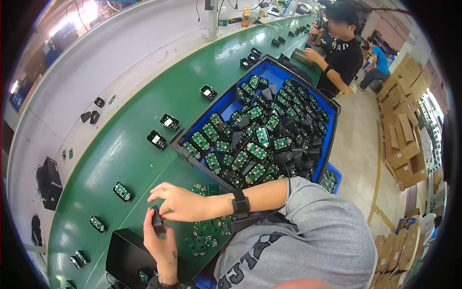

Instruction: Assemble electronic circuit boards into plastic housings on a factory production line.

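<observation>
My left hand (pixel 161 243), rising from the lower edge, is closed around a small black plastic housing (pixel 157 220), its thumb on the right side. Above it, my right hand (pixel 185 201) reaches across from the right, fingers bent over the top of the same housing, thumb and fingertips at its upper edge. The inside of the housing is turned away from view. Right beside the hands lies a heap of loose green circuit boards (pixel 204 236), partly under my right forearm. A black open box (pixel 127 253) stands just left of my left wrist.
A big blue-lined bin (pixel 332 130), full of black housings with green boards, stands beyond my right arm. Several housings, such as this one (pixel 122 191), sit spaced along the green bench (pixel 91 178). A co-worker (pixel 344 53) stands at the far end; cartons (pixel 404 139) line the right.
</observation>
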`<state>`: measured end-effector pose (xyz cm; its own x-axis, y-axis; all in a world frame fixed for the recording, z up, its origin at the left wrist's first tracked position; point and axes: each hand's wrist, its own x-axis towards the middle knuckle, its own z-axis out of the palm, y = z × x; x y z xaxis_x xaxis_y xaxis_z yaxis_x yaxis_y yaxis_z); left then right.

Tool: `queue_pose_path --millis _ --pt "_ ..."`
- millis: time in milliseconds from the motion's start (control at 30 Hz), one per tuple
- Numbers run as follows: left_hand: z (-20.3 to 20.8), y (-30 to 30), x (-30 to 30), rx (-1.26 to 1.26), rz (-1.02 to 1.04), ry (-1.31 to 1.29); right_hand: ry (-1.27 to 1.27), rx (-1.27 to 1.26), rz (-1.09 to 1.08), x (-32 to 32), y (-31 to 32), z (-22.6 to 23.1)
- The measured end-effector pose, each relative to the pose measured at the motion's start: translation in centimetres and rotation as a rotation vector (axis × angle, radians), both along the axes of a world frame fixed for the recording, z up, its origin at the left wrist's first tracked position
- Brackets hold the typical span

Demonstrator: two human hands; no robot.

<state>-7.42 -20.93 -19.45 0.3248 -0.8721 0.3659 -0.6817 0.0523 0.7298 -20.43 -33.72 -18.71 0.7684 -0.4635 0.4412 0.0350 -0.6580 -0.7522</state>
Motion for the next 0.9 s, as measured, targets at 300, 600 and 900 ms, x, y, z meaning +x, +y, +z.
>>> queue_pose_path --millis 300,600,900 --pt "0.6 -0.7 1.9 0.326 -0.123 1.155 -0.213 -0.563 0.302 -1.4 -1.9 0.7" --pt "0.5 -0.6 2.1 0.481 -0.344 1.392 -0.183 -0.804 0.402 -1.6 -1.6 2.7" --pt "0.6 0.6 2.3 0.347 -0.334 1.355 -0.233 -0.443 0.242 -1.2 -0.5 3.5"
